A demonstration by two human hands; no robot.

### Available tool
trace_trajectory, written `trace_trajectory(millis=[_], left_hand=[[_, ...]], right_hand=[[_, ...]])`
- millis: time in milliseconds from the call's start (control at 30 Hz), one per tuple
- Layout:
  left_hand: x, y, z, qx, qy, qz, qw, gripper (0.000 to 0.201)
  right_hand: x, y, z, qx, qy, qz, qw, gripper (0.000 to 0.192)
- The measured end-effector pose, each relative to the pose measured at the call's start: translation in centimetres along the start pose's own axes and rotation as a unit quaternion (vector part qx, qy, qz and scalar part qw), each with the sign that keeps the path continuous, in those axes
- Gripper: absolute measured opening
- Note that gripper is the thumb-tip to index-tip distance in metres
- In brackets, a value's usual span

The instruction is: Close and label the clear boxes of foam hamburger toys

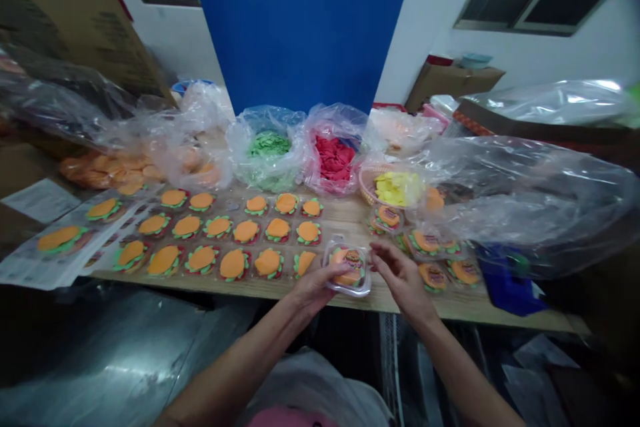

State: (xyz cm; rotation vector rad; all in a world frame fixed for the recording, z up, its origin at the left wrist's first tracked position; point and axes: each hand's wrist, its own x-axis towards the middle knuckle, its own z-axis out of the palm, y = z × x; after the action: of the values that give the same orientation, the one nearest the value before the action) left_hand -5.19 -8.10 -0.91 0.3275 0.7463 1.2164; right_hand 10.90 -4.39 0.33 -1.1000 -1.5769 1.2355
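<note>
The scene is dim and soft, lit from overhead, with the brightest area on the blue wall panel point(300, 20) and the white walls beside it. White glare streaks run across the clear plastic sheeting point(530, 193) near the right end of the worktop point(350, 220) and on the bags along its far edge. Below the near edge everything sinks into deep shadow. Wide-angle distortion bends the worktop's edges and stretches the corners. Fine detail is smeared throughout; the hands point(360, 273) are slightly blurred.
</note>
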Motion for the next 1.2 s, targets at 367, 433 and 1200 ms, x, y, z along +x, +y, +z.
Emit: trace_trajectory(millis=[367, 433, 1200], left_hand=[[-0.7, -1.5, 0.8, 0.079, 0.027, 0.059, 0.995, 0.034], [-0.8, -1.6, 0.9, 0.105, 0.038, 0.082, 0.990, 0.033], [-1.2, -1.7, 0.5, 0.303, -0.064, 0.007, 0.951, 0.023]], right_hand=[[-0.9, 2.5, 1.0, 0.133, 0.078, 0.079, 0.985, 0.023], [-1.0, 2.5, 0.6, 0.122, 0.063, 0.078, 0.987, 0.024], [0.0, 0.2, -1.4, -0.008, -0.184, 0.056, 0.981, 0.021]])
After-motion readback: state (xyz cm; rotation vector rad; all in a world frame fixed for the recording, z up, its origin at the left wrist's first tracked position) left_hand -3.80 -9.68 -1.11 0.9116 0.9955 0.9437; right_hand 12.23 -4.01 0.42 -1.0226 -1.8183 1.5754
